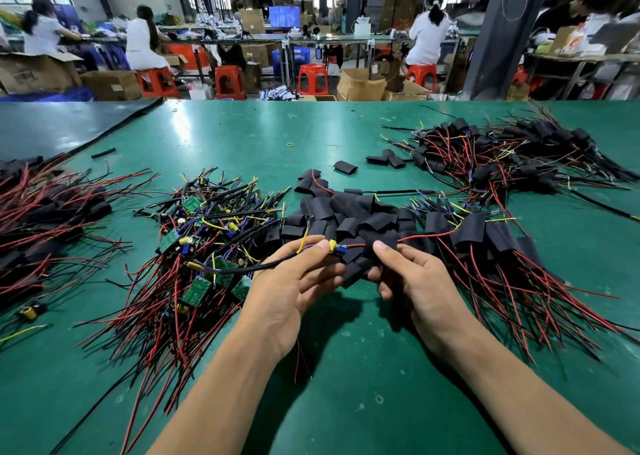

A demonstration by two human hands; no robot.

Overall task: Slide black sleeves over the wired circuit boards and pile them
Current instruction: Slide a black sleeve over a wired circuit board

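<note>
Green covers the tabletop (346, 368), and both hands meet over its middle. The left grip (287, 292) pinches a wired circuit board (337, 248) between thumb and fingertips, with the board's yellow and blue parts showing just past the thumb. A black cable (242, 269) trails from that hand toward 9 o'clock. The right grip (415, 281) is curled round a black sleeve (358, 255), thumb on top, at 3 o'clock of the board and touching it. A red wire (427, 235) leaves the sleeve's far end toward 2 o'clock. How far the board sits inside the sleeve cannot be told.

Just past the hands, at 12 o'clock, lies a heap of loose sleeves (346, 212). At 9 o'clock of the hands sprawls a pile of bare boards (207, 246) with red, black and yellow leads. Sleeved boards (502, 243) are piled at 3 o'clock, a far pile (502, 156) sits at 1 o'clock, and a left-edge pile (45, 219) lies at 9 o'clock. A yellow rubber band (290, 144) lies alone at 12 o'clock, farther off. Beyond the tabletop, people sit on red stools (312, 78).
</note>
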